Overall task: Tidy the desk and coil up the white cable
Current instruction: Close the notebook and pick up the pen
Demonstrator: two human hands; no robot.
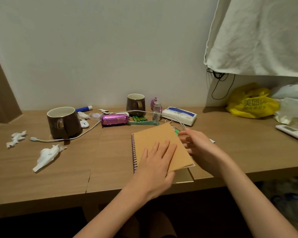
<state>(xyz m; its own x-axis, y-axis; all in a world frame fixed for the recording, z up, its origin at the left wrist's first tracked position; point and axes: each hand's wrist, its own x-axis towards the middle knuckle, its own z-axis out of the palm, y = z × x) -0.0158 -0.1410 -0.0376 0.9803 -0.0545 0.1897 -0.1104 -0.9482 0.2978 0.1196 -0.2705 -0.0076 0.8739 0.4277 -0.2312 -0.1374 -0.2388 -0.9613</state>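
A brown spiral notebook (155, 136) lies shut on the wooden desk (76, 169), its right corner over the front edge. My left hand (155, 158) rests flat on its cover, fingers apart. My right hand (194, 143) is at the notebook's right edge, fingers spread and touching it. The white cable (86, 131) runs from a plug end at the left, past the near brown mug (64, 123), over a purple packet (114, 119) and on toward my right hand. Crumpled tissues (46, 156) lie at the left.
A second brown mug (136, 103), a small clear bottle (156, 109), a tissue pack (179, 115), green items and a blue marker (83, 109) stand at the back. A yellow bag (251, 102) and a white remote (292, 133) sit at the right. White cloth hangs above.
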